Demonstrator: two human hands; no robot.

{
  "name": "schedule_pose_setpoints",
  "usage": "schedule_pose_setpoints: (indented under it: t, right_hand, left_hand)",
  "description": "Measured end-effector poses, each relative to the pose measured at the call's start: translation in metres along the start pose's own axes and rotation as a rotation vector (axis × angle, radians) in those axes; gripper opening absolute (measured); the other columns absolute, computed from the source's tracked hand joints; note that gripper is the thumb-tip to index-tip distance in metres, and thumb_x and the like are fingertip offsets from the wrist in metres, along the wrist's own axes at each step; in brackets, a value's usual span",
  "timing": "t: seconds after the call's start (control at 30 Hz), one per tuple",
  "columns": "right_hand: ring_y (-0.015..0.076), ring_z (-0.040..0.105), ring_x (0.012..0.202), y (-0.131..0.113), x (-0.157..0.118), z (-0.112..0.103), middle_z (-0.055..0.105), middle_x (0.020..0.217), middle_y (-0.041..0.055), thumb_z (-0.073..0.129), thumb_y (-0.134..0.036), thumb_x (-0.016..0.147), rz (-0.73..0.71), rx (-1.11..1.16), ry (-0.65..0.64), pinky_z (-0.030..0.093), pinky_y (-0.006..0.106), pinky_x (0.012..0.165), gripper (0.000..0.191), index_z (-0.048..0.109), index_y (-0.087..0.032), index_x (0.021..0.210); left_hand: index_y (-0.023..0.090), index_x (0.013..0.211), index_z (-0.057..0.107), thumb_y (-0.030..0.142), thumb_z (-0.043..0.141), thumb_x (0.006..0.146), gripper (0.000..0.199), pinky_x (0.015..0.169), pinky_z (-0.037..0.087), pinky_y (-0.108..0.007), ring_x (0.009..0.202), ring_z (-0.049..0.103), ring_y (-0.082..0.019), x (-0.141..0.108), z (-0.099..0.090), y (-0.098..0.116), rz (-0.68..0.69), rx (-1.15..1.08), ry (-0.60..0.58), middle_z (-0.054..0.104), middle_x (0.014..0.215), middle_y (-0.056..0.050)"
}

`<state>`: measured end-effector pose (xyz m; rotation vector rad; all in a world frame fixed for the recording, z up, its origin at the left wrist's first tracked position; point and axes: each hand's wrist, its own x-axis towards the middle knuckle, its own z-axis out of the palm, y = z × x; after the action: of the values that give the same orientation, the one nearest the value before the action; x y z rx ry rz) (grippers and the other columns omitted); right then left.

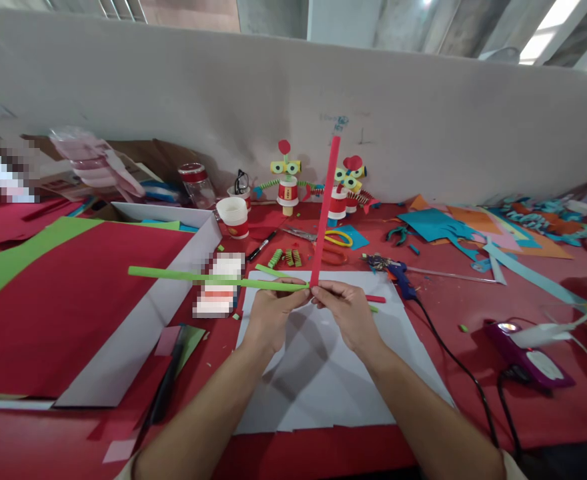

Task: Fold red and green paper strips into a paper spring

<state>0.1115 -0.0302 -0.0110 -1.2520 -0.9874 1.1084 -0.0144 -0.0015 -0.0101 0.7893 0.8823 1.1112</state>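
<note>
My left hand (272,312) pinches the right end of a long green paper strip (188,275), which stretches out to the left. Close beside it, my right hand (346,313) grips the lower end of a red paper strip (327,207) that points up and away. The two strips meet at a corner between my fingertips, above a white sheet (323,380). Another green strip (268,271) and a short red strip (376,299) lie behind my hands on the sheet.
Behind are two paper-cup figures (287,192), scissors (341,238), folded springs and a white cup (234,219). A box of red paper (88,300) is left. Right are a glue gun (401,279), its black cord, coloured paper (436,225) and a purple power strip (533,363).
</note>
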Motion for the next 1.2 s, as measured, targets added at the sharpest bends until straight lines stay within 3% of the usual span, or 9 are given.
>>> schedule_pose_setpoints:
  t: [0.23,0.37,0.63,0.87,1.2]
  right_hand:
    - [0.0124,0.055,0.061,-0.004,0.000,-0.001,0.065,0.062,0.0017,0.071,-0.031,0.066,0.065,0.060,-0.002,0.044,0.028,0.064,0.015,0.072,-0.016,0.070]
    - [0.0119,0.055,0.063,-0.003,0.001,0.001,0.067,0.066,0.0013,0.073,-0.031,0.063,0.108,0.127,0.008,0.044,0.028,0.068,0.019,0.073,-0.017,0.074]
    - [0.0110,0.054,0.058,-0.006,0.006,-0.004,0.064,0.059,-0.0001,0.077,-0.030,0.056,0.158,0.108,0.038,0.043,0.027,0.062,0.018,0.071,-0.017,0.067]
    - [0.0100,0.053,0.057,-0.002,0.006,-0.005,0.063,0.058,-0.0007,0.076,-0.031,0.056,0.162,0.101,0.010,0.042,0.026,0.061,0.019,0.070,-0.016,0.067]
    - [0.0094,0.050,0.053,0.002,0.004,-0.002,0.062,0.056,-0.0022,0.074,-0.029,0.057,0.117,0.095,-0.018,0.040,0.024,0.055,0.015,0.071,-0.016,0.064]
  left_hand:
    - [0.014,0.071,0.064,0.016,0.077,0.055,0.021,0.069,0.047,-0.028,0.066,0.061,-0.014,-0.005,0.004,-0.002,0.052,0.005,0.036,0.066,0.064,-0.001]
    - [0.013,0.067,0.066,0.018,0.077,0.055,0.017,0.068,0.047,-0.028,0.065,0.061,-0.013,-0.004,0.003,-0.002,0.002,-0.004,0.053,0.066,0.063,-0.002]
    - [0.014,0.068,0.070,0.016,0.080,0.050,0.021,0.074,0.051,-0.030,0.068,0.064,-0.014,-0.001,0.000,0.000,-0.076,-0.082,-0.026,0.070,0.069,-0.004]
    - [0.014,0.070,0.068,0.018,0.081,0.053,0.022,0.067,0.050,-0.022,0.068,0.064,-0.012,0.002,-0.005,-0.006,-0.098,-0.100,-0.048,0.068,0.069,-0.001]
    - [0.014,0.065,0.065,0.017,0.084,0.042,0.031,0.055,0.045,-0.020,0.052,0.057,-0.008,0.011,-0.010,-0.008,-0.172,-0.016,0.003,0.062,0.056,0.002]
